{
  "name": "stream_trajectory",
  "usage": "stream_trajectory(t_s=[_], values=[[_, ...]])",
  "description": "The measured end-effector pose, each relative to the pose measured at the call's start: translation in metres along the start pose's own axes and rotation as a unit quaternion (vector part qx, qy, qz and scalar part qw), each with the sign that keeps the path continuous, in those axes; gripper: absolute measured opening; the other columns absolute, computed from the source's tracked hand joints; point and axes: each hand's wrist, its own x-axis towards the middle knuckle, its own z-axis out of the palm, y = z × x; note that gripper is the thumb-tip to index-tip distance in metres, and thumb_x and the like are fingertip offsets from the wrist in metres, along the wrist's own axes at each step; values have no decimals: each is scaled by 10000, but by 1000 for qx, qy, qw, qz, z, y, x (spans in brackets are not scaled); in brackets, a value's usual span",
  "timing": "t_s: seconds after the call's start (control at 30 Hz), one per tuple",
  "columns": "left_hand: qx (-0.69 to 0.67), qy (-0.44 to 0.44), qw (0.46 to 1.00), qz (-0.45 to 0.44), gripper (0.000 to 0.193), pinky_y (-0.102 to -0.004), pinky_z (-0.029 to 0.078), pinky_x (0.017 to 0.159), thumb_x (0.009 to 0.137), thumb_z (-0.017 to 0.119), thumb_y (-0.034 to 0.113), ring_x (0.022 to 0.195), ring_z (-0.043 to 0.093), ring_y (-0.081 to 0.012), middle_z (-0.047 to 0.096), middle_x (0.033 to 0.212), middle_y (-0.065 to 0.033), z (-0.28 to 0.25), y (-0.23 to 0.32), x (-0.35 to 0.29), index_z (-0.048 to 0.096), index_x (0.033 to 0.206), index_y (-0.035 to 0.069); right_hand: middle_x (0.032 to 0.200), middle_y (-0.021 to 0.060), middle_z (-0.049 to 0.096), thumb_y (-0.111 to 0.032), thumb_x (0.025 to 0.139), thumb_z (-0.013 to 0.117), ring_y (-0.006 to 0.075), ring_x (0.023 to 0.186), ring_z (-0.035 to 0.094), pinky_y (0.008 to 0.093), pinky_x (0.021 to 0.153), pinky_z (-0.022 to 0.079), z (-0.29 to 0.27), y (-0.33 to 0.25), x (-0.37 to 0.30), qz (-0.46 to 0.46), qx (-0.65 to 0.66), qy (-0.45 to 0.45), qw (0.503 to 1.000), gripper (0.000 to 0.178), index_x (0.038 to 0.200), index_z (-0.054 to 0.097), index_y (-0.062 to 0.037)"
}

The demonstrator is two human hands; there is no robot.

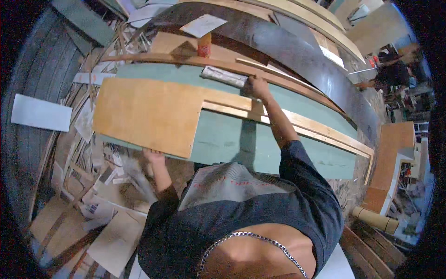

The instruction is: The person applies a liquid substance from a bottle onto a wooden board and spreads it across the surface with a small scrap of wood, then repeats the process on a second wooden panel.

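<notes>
My right hand (pixel 257 87) is closed at the right end of a whitish, stained roll-shaped thing (pixel 225 76), whose exact kind I cannot make out. It lies slantwise over a pale green board (pixel 227 135). My left hand (pixel 154 156) is at the board's near edge, fingers stretched out, next to a yellowish plywood panel (pixel 144 114). That panel rests on the green board at the left. From its right side, long narrow wooden strips (pixel 320 131) run off to the right.
Behind the roll runs a brown wooden strip (pixel 153 57), with an orange-and-red container (pixel 204 46) by it. Beyond lies a long dark sheet (pixel 274 44). Wood scraps (pixel 111 172) litter the left floor. An orange-brown panel (pixel 395 144) stands at right; another person (pixel 395 76) is farther off.
</notes>
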Motion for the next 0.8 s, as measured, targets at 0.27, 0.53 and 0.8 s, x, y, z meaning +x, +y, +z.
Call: stream_trajectory(t_s=[0.27, 0.53, 0.8], values=[[-6, -45, 999, -1, 676, -428, 371, 1062, 939, 421, 562, 1297, 433, -255, 414, 1455, -90, -4, 6, -15, 362, 1460, 135, 1158, 120, 612, -418, 666, 810, 350, 1069, 606, 454, 863, 519, -69, 1, -34, -57, 73, 7, 996, 604, 1180, 628, -157], [-32, -69, 997, 21, 663, -431, 189, 1165, 986, 308, 525, 1458, 214, -259, 235, 1582, -66, -7, 4, -7, 235, 1526, 148, 1025, 134, 609, -297, 675, 815, 346, 910, 620, 400, 759, 514, -111, 18, -175, -58, 242, 71, 966, 483, 1032, 616, -39], [-49, -58, 997, 12, 654, -458, 280, 1123, 970, 355, 528, 1397, 323, -269, 307, 1546, -90, -14, 3, -1, 334, 1480, 119, 965, 140, 633, -285, 609, 824, 316, 880, 648, 386, 749, 526, -97, -4, -253, -72, 335, 27, 939, 525, 1031, 636, -35]])
